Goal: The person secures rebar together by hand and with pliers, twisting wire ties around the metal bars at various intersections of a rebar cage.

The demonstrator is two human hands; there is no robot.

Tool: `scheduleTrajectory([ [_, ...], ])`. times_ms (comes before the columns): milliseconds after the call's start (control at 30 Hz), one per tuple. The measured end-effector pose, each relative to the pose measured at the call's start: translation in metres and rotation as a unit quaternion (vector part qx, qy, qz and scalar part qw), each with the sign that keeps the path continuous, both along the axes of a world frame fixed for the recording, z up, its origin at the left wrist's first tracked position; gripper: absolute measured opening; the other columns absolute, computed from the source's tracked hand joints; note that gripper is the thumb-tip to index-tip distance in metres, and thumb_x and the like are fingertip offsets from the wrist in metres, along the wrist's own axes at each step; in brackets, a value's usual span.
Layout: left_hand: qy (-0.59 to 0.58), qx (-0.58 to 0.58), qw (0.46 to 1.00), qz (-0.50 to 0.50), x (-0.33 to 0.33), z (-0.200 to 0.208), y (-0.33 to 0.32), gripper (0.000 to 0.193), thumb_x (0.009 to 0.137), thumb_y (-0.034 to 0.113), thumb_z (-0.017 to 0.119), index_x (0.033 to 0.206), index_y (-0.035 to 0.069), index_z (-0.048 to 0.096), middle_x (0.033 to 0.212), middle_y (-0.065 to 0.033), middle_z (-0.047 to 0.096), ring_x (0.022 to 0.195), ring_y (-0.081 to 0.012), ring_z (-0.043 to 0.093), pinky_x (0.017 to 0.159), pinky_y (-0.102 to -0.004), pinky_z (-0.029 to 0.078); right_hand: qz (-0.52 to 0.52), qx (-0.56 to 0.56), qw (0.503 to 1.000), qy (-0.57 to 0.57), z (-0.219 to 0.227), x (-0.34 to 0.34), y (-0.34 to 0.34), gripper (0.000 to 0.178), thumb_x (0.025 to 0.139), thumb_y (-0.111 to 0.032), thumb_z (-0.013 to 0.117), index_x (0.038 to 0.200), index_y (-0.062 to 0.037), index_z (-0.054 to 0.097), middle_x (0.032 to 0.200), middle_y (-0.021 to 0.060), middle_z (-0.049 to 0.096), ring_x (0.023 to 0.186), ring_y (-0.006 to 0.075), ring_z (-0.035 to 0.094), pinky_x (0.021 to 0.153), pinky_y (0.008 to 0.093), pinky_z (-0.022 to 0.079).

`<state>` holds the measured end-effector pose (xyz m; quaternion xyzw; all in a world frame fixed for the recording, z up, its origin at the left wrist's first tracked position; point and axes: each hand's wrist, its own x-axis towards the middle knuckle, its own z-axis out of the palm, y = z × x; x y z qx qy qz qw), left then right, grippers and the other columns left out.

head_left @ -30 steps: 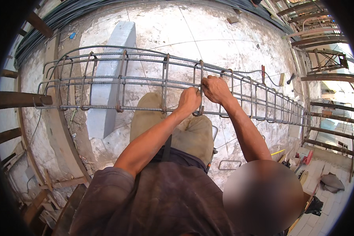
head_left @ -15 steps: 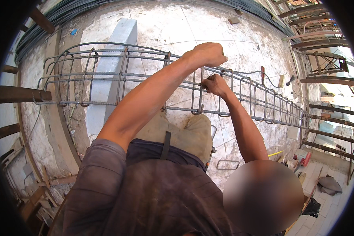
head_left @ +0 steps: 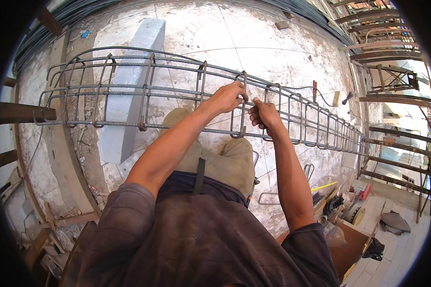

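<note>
Both hands close on one upright stirrup [head_left: 243, 103] of a long rebar cage [head_left: 177, 91], near the middle of its length. The left hand [head_left: 229, 97] wraps the top corner of that stirrup, its grip shut around the bar, fingers curled over the upper rail. The right hand [head_left: 263, 115] sits just beside it, a little lower, its grip also closed on the stirrup's upright leg (thumb and fingertips pinched against the steel). The two hands nearly touch.

The cage lies horizontally across the view, raised above the floor, its left end resting on a rusty steel beam [head_left: 21, 114]. Under its left part stands a pale concrete block [head_left: 129, 91] on the stained concrete floor [head_left: 273, 43]. The person's knees in tan trousers [head_left: 225, 162] show just below the cage. Loose bent stirrups [head_left: 273, 196] lie on the floor near the right knee, and small tools [head_left: 342, 205] are clustered further right.
</note>
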<state>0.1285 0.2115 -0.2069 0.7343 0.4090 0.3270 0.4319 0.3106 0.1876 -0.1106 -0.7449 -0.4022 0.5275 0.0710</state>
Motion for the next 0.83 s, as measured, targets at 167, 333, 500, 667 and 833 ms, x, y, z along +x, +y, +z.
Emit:
scheduleTrajectory([
  [167, -0.027, -0.055, 0.998, -0.022, 0.007, 0.003, 0.003, 0.026, 0.087, 0.009, 0.072, 0.113, 0.006, 0.075, 0.105, -0.0145, 0.074, 0.101, -0.0338, 0.069, 0.092, -0.0428, 0.054, 0.337, 0.441, 0.761, -0.335, 0.01, 0.0, -0.022, 0.026, 0.091, -0.026, 0.072, 0.106, -0.0052, 0.067, 0.097, 0.0148, 0.072, 0.093, 0.0328, 0.07, 0.078, 0.0463, 0.054],
  [333, -0.073, -0.072, 0.993, 0.053, 0.002, 0.004, -0.005, 0.048, 0.087, 0.011, 0.073, 0.134, 0.007, 0.065, 0.097, -0.0167, 0.075, 0.093, -0.0312, 0.073, 0.085, -0.0417, 0.056, 0.443, 0.419, 0.732, -0.303, -0.01, 0.004, -0.002, 0.018, 0.095, -0.025, 0.066, 0.091, -0.0076, 0.067, 0.085, 0.015, 0.072, 0.086, 0.0347, 0.069, 0.091, 0.0478, 0.046],
  [500, -0.074, -0.058, 0.975, 0.202, -0.007, 0.019, -0.031, 0.046, 0.09, 0.016, 0.07, 0.135, 0.011, 0.065, 0.101, -0.013, 0.076, 0.094, -0.0297, 0.072, 0.084, -0.0409, 0.056, 0.328, 0.286, 0.855, -0.283, -0.013, -0.008, 0.003, 0.026, 0.095, -0.029, 0.066, 0.09, -0.0052, 0.074, 0.083, 0.0224, 0.072, 0.073, 0.0414, 0.068, 0.072, 0.0497, 0.051],
  [667, -0.122, -0.083, 0.955, 0.258, -0.012, 0.048, -0.058, 0.042, 0.09, 0.017, 0.069, 0.131, 0.01, 0.067, 0.105, -0.0115, 0.076, 0.094, -0.0311, 0.072, 0.083, -0.0423, 0.056, -0.016, 0.029, 0.999, 0.014, -0.036, 0.016, 0.016, 0.027, 0.101, -0.023, 0.056, 0.095, -0.0039, 0.075, 0.074, 0.0005, 0.068, 0.063, 0.0111, 0.059, 0.06, 0.0334, 0.046],
  [833, -0.143, -0.09, 0.95, 0.264, -0.009, 0.052, -0.07, 0.043, 0.09, 0.018, 0.07, 0.132, 0.011, 0.066, 0.105, -0.011, 0.076, 0.094, -0.0291, 0.073, 0.083, -0.0415, 0.056, -0.122, -0.077, 0.977, 0.156, -0.034, 0.019, 0.014, 0.019, 0.102, -0.021, 0.056, 0.092, -0.0115, 0.07, 0.073, -0.0055, 0.065, 0.068, 0.0085, 0.058, 0.068, 0.0314, 0.046],
])
